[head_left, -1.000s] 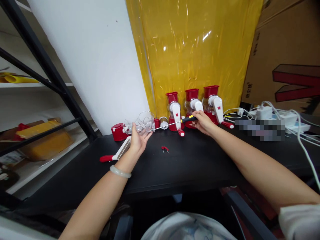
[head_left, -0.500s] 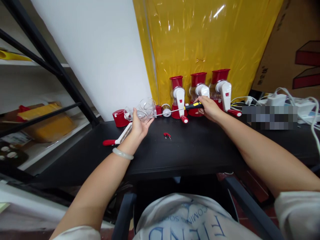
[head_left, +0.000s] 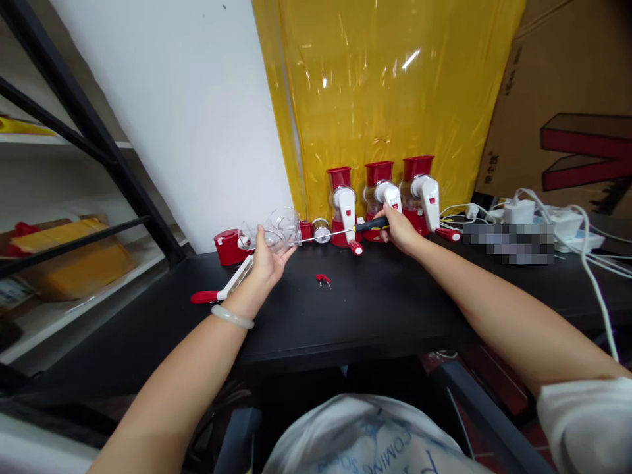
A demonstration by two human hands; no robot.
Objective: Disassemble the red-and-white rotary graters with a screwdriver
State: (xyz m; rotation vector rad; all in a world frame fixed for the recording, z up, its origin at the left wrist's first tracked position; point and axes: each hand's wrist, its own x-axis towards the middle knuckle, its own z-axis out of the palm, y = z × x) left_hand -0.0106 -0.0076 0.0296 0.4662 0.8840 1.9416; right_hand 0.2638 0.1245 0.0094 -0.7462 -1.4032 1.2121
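My left hand [head_left: 270,260] is closed round a clear plastic grater housing [head_left: 285,227], which lies tilted on its side above the table. In my right hand [head_left: 397,230] is the black and yellow handle of a screwdriver [head_left: 372,225]. Its long shaft points left, with the tip at the housing's right end; whether it touches a screw is too small to tell. Close to my left wrist lies a white crank handle with a red grip [head_left: 217,295]. Behind it stands a red base [head_left: 228,246]. Small red parts [head_left: 323,280] rest on the table between my arms.
Three red and white rotary graters [head_left: 380,197] stand along the yellow sheet [head_left: 390,79]. A metal-looking drum [head_left: 322,230] sits left of them. White cables and chargers [head_left: 523,214] crowd the right. A black shelf frame [head_left: 93,125] rises at the left; the black table's [head_left: 306,329] front edge faces me.
The camera view has tilted and turned slightly, so everything sits a little lower and further left. Both hands keep their grips, and the screwdriver remains at the housing's end.
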